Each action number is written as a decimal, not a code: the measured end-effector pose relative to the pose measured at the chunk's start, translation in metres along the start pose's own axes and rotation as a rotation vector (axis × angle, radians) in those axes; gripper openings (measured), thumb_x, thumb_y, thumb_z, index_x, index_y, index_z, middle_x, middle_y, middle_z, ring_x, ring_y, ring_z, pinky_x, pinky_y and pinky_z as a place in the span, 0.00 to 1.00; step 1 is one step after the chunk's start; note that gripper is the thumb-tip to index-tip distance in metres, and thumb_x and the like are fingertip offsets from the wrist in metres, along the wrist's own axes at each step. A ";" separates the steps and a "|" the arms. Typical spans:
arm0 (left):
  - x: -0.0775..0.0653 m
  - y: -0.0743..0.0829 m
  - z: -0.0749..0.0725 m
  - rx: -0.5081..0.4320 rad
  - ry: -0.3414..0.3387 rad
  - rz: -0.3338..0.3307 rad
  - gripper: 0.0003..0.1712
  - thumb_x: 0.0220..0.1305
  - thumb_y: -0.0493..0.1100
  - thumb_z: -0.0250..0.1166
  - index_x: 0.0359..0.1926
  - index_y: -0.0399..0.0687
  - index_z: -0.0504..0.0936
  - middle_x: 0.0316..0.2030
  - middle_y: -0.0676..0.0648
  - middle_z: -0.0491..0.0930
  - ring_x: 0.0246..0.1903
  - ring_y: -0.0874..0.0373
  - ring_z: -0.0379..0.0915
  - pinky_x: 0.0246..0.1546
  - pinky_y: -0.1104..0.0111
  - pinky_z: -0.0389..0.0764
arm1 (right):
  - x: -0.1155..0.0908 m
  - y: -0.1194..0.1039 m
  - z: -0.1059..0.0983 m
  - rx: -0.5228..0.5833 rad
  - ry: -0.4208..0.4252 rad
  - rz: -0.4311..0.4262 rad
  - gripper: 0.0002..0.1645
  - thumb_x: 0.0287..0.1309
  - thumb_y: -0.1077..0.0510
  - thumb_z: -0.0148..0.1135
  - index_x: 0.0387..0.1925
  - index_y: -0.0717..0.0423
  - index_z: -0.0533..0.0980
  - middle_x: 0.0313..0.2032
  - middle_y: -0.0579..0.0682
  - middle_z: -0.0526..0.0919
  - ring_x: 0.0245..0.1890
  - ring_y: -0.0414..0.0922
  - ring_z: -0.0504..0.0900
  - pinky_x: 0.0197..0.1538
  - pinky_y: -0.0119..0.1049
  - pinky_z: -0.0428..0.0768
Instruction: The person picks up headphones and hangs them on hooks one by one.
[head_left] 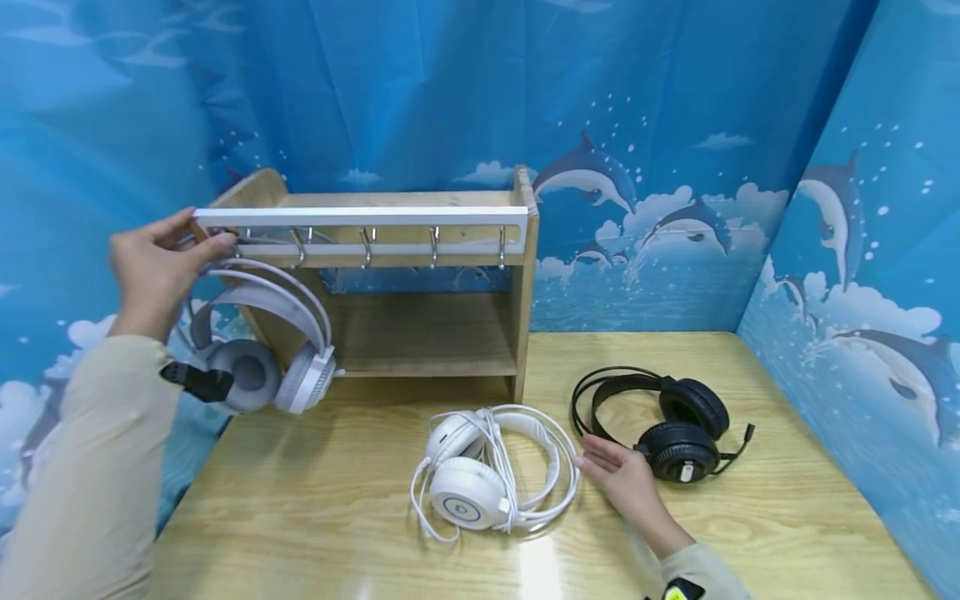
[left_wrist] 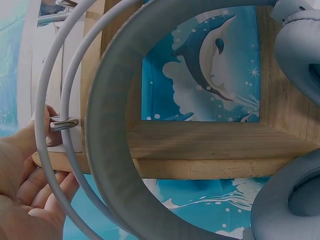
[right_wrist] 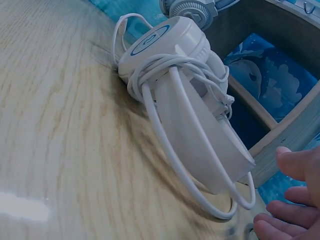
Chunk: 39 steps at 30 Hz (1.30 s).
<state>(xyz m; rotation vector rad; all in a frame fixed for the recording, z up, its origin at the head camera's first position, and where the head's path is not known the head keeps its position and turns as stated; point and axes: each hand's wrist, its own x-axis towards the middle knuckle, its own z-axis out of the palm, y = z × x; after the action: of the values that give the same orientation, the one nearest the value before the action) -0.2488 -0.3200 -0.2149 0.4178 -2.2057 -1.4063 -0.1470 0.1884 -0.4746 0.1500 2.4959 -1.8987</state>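
Grey-white headphones (head_left: 257,304) hang by their headband from the leftmost hooks of the white hook rail (head_left: 360,217). My left hand (head_left: 161,262) grips the left end of that rail, thumb along its front beside a metal hook (left_wrist: 65,124). In the left wrist view the thin headband wires pass in front of that hand's fingers (left_wrist: 37,192). White headphones (head_left: 465,492), with their cable wound around them, lie on the table. Just right of them is my right hand (head_left: 622,479), fingers extended and holding nothing. Black headphones (head_left: 682,450) lie beyond it.
The rail fronts a wooden shelf (head_left: 427,333) standing at the back left of the table (head_left: 360,467). Several bare hooks run along the rail to the right. Blue dolphin-print cloth (head_left: 450,83) closes off the back and sides. The black headphones' microphone (head_left: 738,450) sticks out rightward.
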 end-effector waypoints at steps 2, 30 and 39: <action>0.000 0.000 0.000 -0.007 -0.001 0.001 0.40 0.49 0.55 0.71 0.65 0.61 0.69 0.62 0.50 0.72 0.54 0.66 0.75 0.36 0.87 0.77 | -0.001 0.002 0.001 0.010 -0.002 0.004 0.30 0.57 0.63 0.67 0.59 0.71 0.70 0.57 0.65 0.75 0.56 0.58 0.77 0.54 0.30 0.79; -0.001 0.000 0.000 -0.006 -0.008 0.018 0.41 0.49 0.56 0.71 0.65 0.60 0.69 0.62 0.50 0.73 0.54 0.66 0.75 0.40 0.85 0.78 | 0.001 0.014 0.008 0.165 -0.037 0.141 0.30 0.57 0.66 0.65 0.61 0.71 0.69 0.57 0.68 0.75 0.54 0.51 0.79 0.47 0.23 0.80; -0.001 0.000 -0.001 -0.010 -0.010 0.017 0.39 0.50 0.55 0.70 0.65 0.63 0.69 0.62 0.50 0.72 0.55 0.65 0.75 0.37 0.86 0.78 | -0.003 0.008 0.009 0.304 -0.055 0.194 0.33 0.60 0.67 0.61 0.65 0.71 0.63 0.61 0.71 0.69 0.49 0.49 0.81 0.48 0.36 0.84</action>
<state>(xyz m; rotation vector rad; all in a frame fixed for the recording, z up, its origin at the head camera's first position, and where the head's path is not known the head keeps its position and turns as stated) -0.2475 -0.3198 -0.2150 0.3886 -2.2047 -1.4131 -0.1435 0.1816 -0.4843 0.3224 2.0584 -2.1503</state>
